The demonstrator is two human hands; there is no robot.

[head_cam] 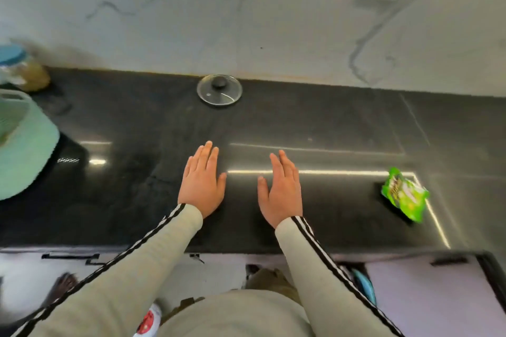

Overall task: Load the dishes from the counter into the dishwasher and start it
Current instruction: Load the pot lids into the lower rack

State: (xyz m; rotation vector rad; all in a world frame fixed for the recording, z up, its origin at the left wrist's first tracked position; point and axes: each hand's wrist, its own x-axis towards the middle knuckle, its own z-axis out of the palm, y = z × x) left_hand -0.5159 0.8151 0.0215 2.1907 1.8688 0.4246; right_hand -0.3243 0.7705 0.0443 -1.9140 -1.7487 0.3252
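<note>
Spanning the view, a glossy black counter (342, 123) carries a ribbed mint basket (27, 145) at left, contents blurred. Left hand (202, 183) and right hand (280, 189) are palm-down at mid-counter, fingers (208, 156) straight and together. Round glass lid (219, 89) sits at the back edge; crinkly green packet (404, 194) right; blue-capped jar (22, 68) holds something yellowish.

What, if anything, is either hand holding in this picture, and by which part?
Nothing is held. The left hand and right hand are open and flat over the black counter, well apart from the glass pot lid.
</note>
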